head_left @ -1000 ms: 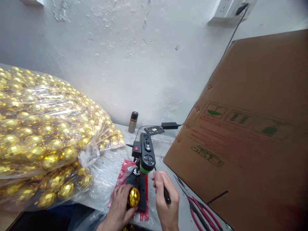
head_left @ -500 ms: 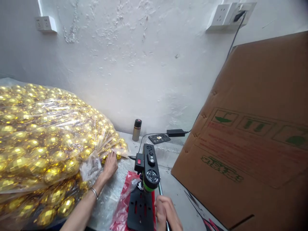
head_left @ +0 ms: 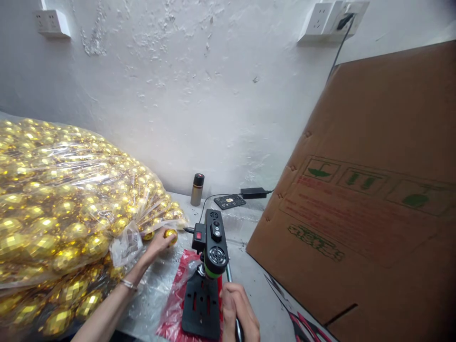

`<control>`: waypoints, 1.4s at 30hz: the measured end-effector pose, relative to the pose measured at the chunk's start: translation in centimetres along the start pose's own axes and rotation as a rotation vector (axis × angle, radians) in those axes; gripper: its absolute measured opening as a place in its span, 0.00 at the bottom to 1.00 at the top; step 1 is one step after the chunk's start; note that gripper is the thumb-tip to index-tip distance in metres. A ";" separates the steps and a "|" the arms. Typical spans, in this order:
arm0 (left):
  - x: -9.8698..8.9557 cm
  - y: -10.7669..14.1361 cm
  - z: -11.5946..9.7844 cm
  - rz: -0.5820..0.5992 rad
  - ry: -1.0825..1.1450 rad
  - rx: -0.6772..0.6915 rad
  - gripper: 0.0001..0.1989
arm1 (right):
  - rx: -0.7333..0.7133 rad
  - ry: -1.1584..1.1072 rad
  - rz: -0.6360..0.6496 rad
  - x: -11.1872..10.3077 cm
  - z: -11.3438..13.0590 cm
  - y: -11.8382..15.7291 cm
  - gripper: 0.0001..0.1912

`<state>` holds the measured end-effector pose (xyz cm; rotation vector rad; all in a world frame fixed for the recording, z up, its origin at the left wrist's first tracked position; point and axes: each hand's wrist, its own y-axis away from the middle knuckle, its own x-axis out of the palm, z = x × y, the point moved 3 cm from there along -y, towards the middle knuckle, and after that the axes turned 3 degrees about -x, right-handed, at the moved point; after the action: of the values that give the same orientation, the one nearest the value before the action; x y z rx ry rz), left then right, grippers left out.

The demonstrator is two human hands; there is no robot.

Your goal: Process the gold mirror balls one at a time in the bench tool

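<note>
My left hand (head_left: 159,243) has its fingers and thumb closed on a faceted gold ball (head_left: 172,235), just outside the opening of a clear plastic bag (head_left: 128,244). That bag bulges with many more gold balls. My right hand (head_left: 241,308) is wrapped round a slim shiny rod (head_left: 229,272) with a dark lower end; its exact kind I cannot make out. Between the hands stands a small black device (head_left: 215,237) with round vents, a red switch and a green ring, over a slotted black base plate (head_left: 201,308). The plate lies on red plastic (head_left: 174,304).
A large cardboard box (head_left: 356,209) leans along the right. Against the wall stand a dark-capped bottle (head_left: 197,190), a black phone-like item (head_left: 230,201) and a power adapter (head_left: 253,193) with cables. Scissors-like red and black handles (head_left: 306,327) lie at the lower right.
My left hand has come out of the bag's opening with a gold ball in its fingers. My right hand still holds the rod. The whole view has shifted slightly.
</note>
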<state>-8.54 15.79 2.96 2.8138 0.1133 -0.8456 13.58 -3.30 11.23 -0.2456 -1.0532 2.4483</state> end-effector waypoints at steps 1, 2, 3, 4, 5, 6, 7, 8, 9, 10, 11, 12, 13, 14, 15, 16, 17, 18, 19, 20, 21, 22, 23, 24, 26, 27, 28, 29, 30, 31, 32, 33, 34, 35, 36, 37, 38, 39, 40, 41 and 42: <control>0.1 1.1 0.3 0.033 0.079 -0.017 0.19 | -0.014 -0.003 0.023 -0.1 0.1 -0.3 0.15; 0.4 2.3 0.6 0.063 0.153 -0.031 0.21 | -0.041 -0.005 0.054 -0.3 0.2 -0.6 0.14; 0.7 3.7 0.9 0.089 0.211 -0.041 0.23 | -0.073 -0.002 0.085 -0.4 0.4 -1.1 0.13; 1.3 5.1 1.3 0.109 0.284 -0.052 0.25 | -0.101 0.006 0.115 -0.5 0.7 -1.6 0.13; 1.9 6.5 1.6 0.127 0.387 -0.069 0.27 | -0.124 0.020 0.140 -0.6 1.0 -2.1 0.13; 2.7 7.9 1.9 0.146 0.518 -0.092 0.30 | -0.127 0.043 0.144 -0.6 1.4 -2.7 0.14; 3.6 9.1 2.1 0.168 0.660 -0.116 0.33 | -0.111 0.070 0.141 -0.6 1.7 -3.2 0.15; 4.5 10.2 2.3 0.189 0.790 -0.134 0.35 | -0.107 0.096 0.129 -0.6 2.1 -3.8 0.16; 5.5 11.1 2.4 0.201 0.886 -0.140 0.36 | -0.098 0.123 0.122 -0.6 2.4 -4.2 0.16; 6.4 11.8 2.5 0.199 0.930 -0.129 0.36 | -0.091 0.143 0.121 -0.5 2.7 -4.6 0.17; 7.3 12.3 2.5 0.185 0.916 -0.098 0.35 | -0.090 0.158 0.120 -0.5 2.9 -4.9 0.17; 8.0 12.7 2.5 0.156 0.876 -0.050 0.35 | -0.086 0.168 0.123 -0.4 3.1 -5.0 0.17; 8.6 13.0 2.5 0.120 0.821 0.005 0.34 | -0.084 0.171 0.125 -0.4 3.2 -5.1 0.17; 9.1 13.2 2.5 0.082 0.753 0.066 0.34 | -0.086 0.169 0.125 -0.4 3.2 -5.0 0.17; 9.4 13.4 2.5 0.046 0.669 0.131 0.32 | -0.088 0.163 0.127 -0.5 3.1 -4.9 0.17; 9.7 13.6 2.4 0.019 0.571 0.195 0.30 | -0.088 0.156 0.130 -0.5 3.0 -4.8 0.17; 9.8 13.7 2.4 -0.002 0.468 0.254 0.28 | -0.087 0.149 0.132 -0.6 2.9 -4.6 0.17; 9.9 13.9 2.3 -0.017 0.375 0.305 0.26 | -0.085 0.140 0.132 -0.6 2.9 -4.5 0.17; 10.0 14.0 2.3 -0.026 0.298 0.348 0.25 | -0.082 0.133 0.132 -0.7 2.8 -4.3 0.17; 10.1 14.0 2.3 -0.029 0.244 0.384 0.25 | -0.079 0.125 0.133 -0.7 2.7 -4.2 0.17; 10.2 14.1 2.3 -0.029 0.209 0.414 0.25 | -0.077 0.119 0.134 -0.7 2.7 -4.1 0.17; 10.3 14.1 2.2 -0.026 0.189 0.441 0.25 | -0.077 0.114 0.136 -0.7 2.6 -4.0 0.17; 10.4 14.0 2.2 -0.018 0.178 0.463 0.26 | -0.077 0.111 0.140 -0.7 2.6 -4.0 0.17; 10.6 14.0 2.2 -0.001 0.169 0.483 0.26 | -0.078 0.111 0.143 -0.7 2.6 -3.9 0.17; 10.8 13.8 2.1 0.045 0.152 0.506 0.26 | -0.085 0.113 0.151 -0.8 2.6 -3.8 0.16; 11.0 13.7 2.1 0.065 0.139 0.511 0.26 | -0.093 0.114 0.156 -0.9 2.6 -3.7 0.16; 11.0 13.6 2.1 0.077 0.124 0.509 0.27 | -0.104 0.114 0.163 -0.9 2.6 -3.6 0.15; 11.1 13.5 2.1 0.084 0.108 0.502 0.27 | -0.118 0.114 0.171 -1.0 2.6 -3.5 0.14; 11.1 13.5 2.1 0.087 0.093 0.493 0.27 | -0.134 0.114 0.182 -1.1 2.5 -3.3 0.14; 11.1 13.4 2.2 0.089 0.080 0.483 0.28 | -0.152 0.116 0.195 -1.2 2.3 -3.1 0.13; 11.2 13.3 2.2 0.093 0.072 0.475 0.28 | -0.171 0.121 0.207 -1.3 2.1 -2.8 0.12; 11.2 13.3 2.3 0.097 0.068 0.467 0.29 | -0.192 0.127 0.219 -1.4 1.8 -2.5 0.11; 11.3 13.2 2.5 0.102 0.067 0.460 0.29 | -0.221 0.131 0.225 -1.4 1.5 -2.2 0.11; 11.4 13.2 2.6 0.105 0.067 0.456 0.29 | -0.251 0.135 0.226 -1.4 1.2 -1.9 0.12; 11.5 13.1 2.8 0.106 0.068 0.453 0.29 | -0.279 0.138 0.221 -1.5 0.8 -1.6 0.12; 11.6 13.1 3.0 0.102 0.069 0.452 0.29 | -0.300 0.141 0.214 -1.5 0.4 -1.2 0.13; 11.7 13.1 3.1 0.098 0.071 0.452 0.29 | -0.318 0.143 0.201 -1.4 0.0 -0.9 0.14; 11.8 13.1 3.3 0.092 0.075 0.454 0.29 | -0.330 0.145 0.187 -1.4 -0.4 -0.7 0.14; 11.9 13.1 3.4 0.086 0.080 0.458 0.29 | -0.334 0.148 0.168 -1.3 -0.7 -0.4 0.15; 11.9 13.1 3.4 0.083 0.084 0.463 0.29 | -0.333 0.152 0.149 -1.3 -1.0 -0.2 0.15; 11.9 13.1 3.4 0.083 0.088 0.468 0.29 | -0.331 0.154 0.129 -1.2 -1.2 -0.1 0.15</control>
<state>1.26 2.42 -4.22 3.2604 -0.2169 -0.8165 15.05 -3.10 10.45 -0.6153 -1.4060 2.3080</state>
